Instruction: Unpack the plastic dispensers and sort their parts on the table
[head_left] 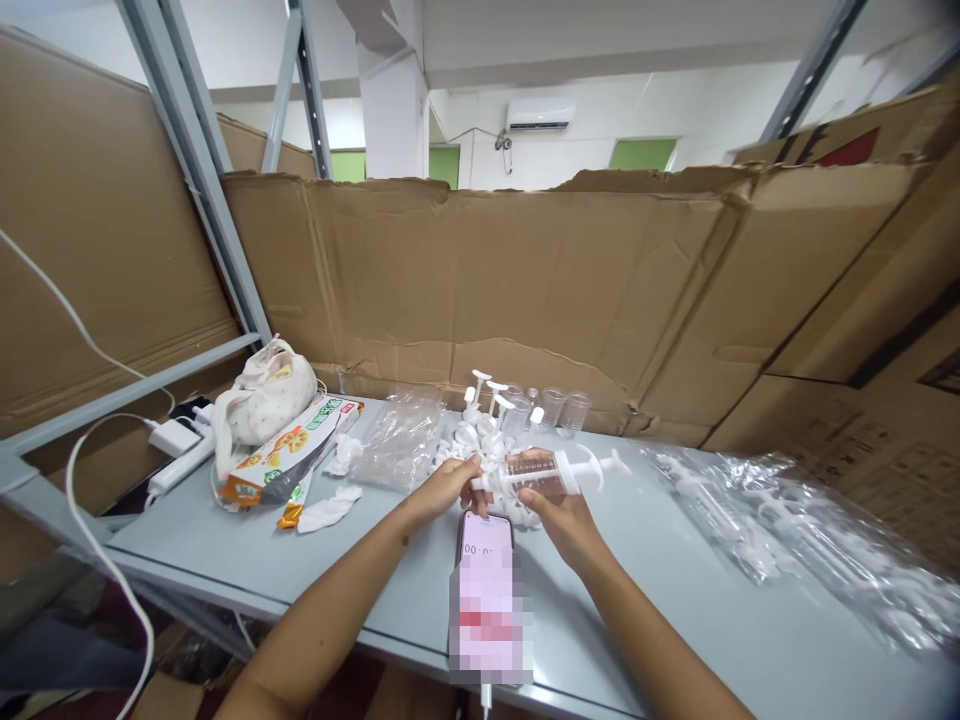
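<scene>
Above the phone (486,580), your hands (450,487) (559,515) clamp one syringe (551,472); a slip could drop it onto the screen.

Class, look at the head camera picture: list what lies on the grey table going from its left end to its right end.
White charger block → cloth pouch → snack wrapper → clear plastic bag → left hand → syringe held in the right hand → heap of bagged syringes.
</scene>
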